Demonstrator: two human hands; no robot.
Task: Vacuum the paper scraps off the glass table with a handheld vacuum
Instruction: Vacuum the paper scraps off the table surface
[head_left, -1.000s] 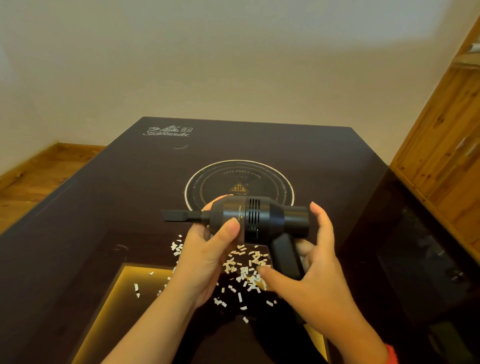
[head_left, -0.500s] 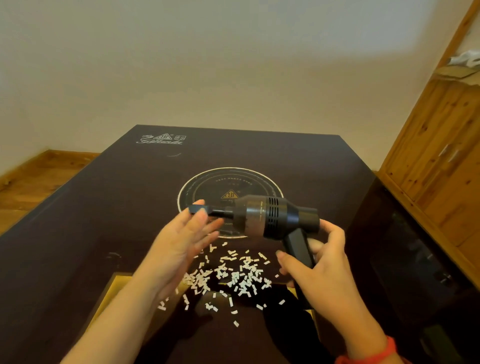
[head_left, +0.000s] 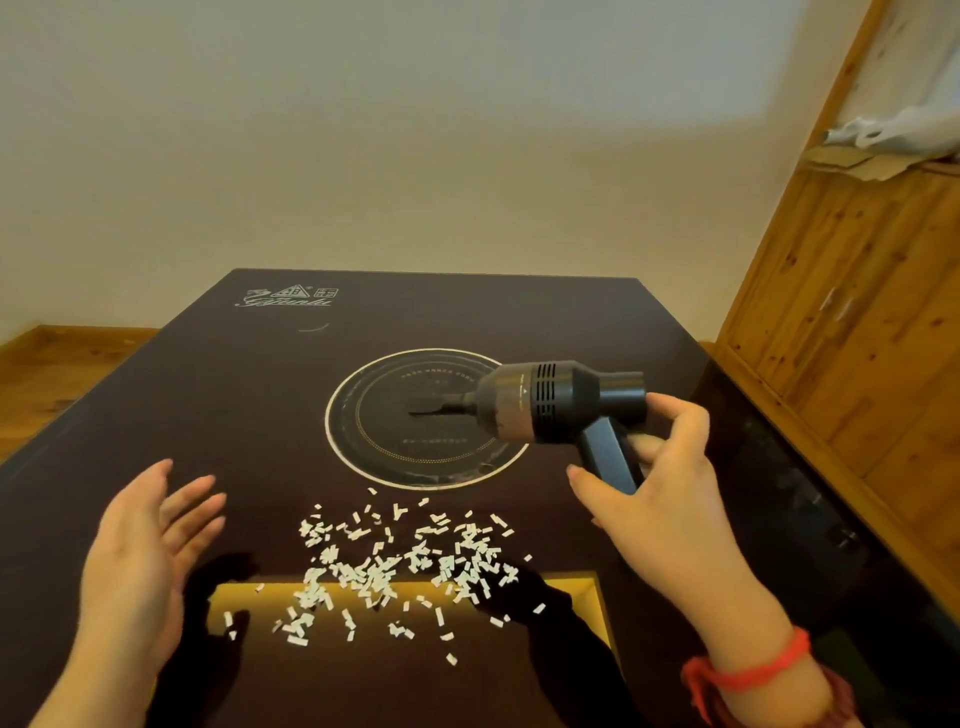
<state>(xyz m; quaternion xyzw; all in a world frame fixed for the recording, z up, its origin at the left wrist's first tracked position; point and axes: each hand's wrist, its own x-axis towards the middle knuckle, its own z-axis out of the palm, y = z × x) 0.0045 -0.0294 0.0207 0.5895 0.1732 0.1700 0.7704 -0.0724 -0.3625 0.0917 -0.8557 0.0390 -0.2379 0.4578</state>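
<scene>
A black handheld vacuum (head_left: 545, 408) hangs above the dark glass table (head_left: 208, 405), its thin nozzle pointing left over a round white-ringed marking (head_left: 363, 467). My right hand (head_left: 654, 493) grips the vacuum's handle from below and behind, with a red string round the wrist. Several small white paper scraps (head_left: 395, 566) lie scattered on the table's near middle, below the vacuum. My left hand (head_left: 145, 540) hovers at the left of the scraps, palm turned inward, fingers straight and holding nothing.
A wooden cabinet (head_left: 852, 322) stands close along the table's right side, with crumpled material on top. A lit yellow rectangle (head_left: 582, 597) glows under the glass near the front edge. A white logo (head_left: 285, 299) marks the far left corner. Wood floor lies at the left.
My left hand has let go of the vacuum's nozzle end and dropped down to the left. My right hand has carried the vacuum to the right and a little higher.
</scene>
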